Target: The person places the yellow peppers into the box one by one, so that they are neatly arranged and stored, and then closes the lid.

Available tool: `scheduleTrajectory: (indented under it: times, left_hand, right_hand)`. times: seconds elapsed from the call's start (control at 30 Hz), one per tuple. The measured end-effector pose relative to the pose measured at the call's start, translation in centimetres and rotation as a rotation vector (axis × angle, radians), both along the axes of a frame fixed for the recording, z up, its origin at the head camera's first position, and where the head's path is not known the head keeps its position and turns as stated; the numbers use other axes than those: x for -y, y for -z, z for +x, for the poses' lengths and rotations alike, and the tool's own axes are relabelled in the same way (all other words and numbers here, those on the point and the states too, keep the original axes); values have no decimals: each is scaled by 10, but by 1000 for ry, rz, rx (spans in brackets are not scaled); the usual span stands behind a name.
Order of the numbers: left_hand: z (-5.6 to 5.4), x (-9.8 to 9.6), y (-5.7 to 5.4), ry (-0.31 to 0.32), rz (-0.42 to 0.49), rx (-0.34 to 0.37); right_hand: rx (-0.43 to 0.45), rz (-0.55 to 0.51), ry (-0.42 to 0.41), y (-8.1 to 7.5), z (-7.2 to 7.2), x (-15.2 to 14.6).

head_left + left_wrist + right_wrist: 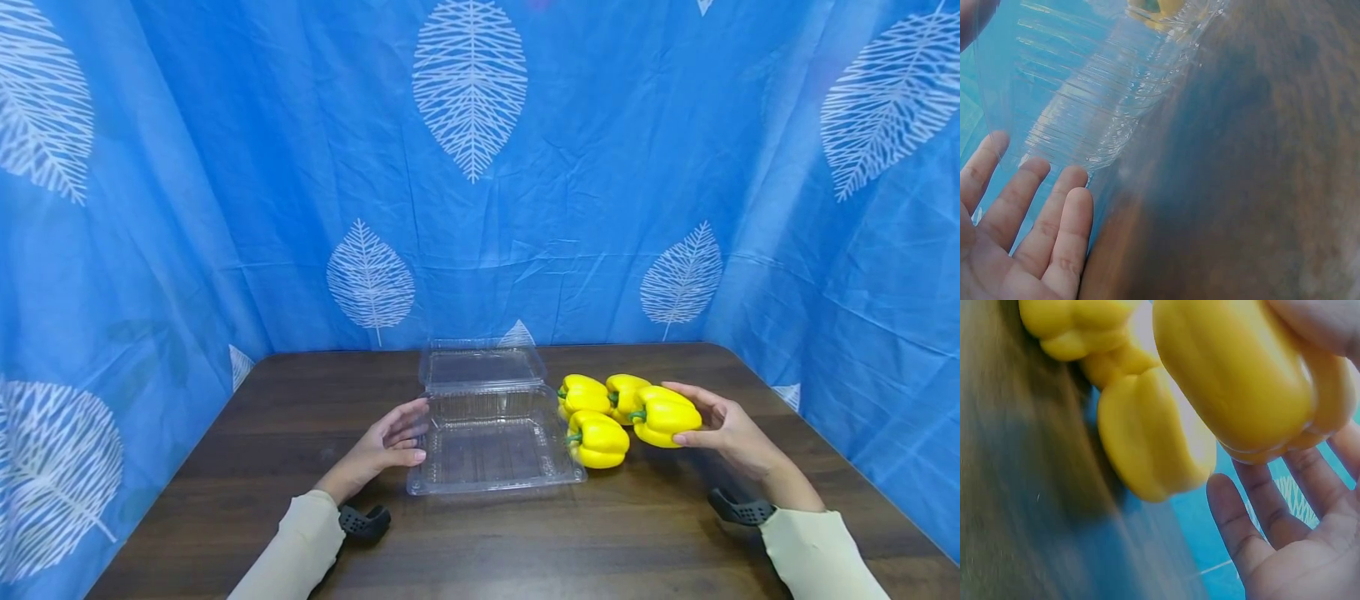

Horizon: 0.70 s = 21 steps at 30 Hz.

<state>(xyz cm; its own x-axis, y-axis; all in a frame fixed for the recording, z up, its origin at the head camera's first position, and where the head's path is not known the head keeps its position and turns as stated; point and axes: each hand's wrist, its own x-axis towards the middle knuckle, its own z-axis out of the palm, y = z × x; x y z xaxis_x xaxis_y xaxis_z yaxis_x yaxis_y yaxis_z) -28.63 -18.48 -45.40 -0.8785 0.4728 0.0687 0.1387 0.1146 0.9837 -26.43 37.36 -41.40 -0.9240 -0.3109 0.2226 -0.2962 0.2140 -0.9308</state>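
Observation:
A clear plastic clamshell container (pixel 495 462) lies unfolded on the table, its lid (pixel 483 367) laid back towards the curtain. My left hand (pixel 382 442) is at the container's left side, with fingers fairly straight and fingertips right at the ribbed wall (pixel 1079 94). On the right, my right hand (pixel 720 433) grips a yellow bell pepper (pixel 664 417) from its right side, thumb in front and fingers behind. In the right wrist view this pepper (pixel 1235 375) sits between thumb and fingers. Its green stem points left.
Three more yellow bell peppers cluster beside the container's right wall: a front one (pixel 600 442), a back left one (pixel 583 393) and a back right one (pixel 626 392). A blue leaf-print curtain (pixel 480 250) surrounds the brown wooden table (pixel 510 542).

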Motion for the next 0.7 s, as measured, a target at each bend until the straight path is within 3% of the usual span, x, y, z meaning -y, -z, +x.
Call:
scheduleTrajectory:
  times: [0.23, 0.7]
  left_hand:
    - [1, 1, 0, -1, 2, -5]
    - [0, 1, -1, 5, 2, 5]
  right_hand:
    - [-78, 55, 10, -6, 1, 13]
    - [-128, 70, -9, -19, 3, 31]
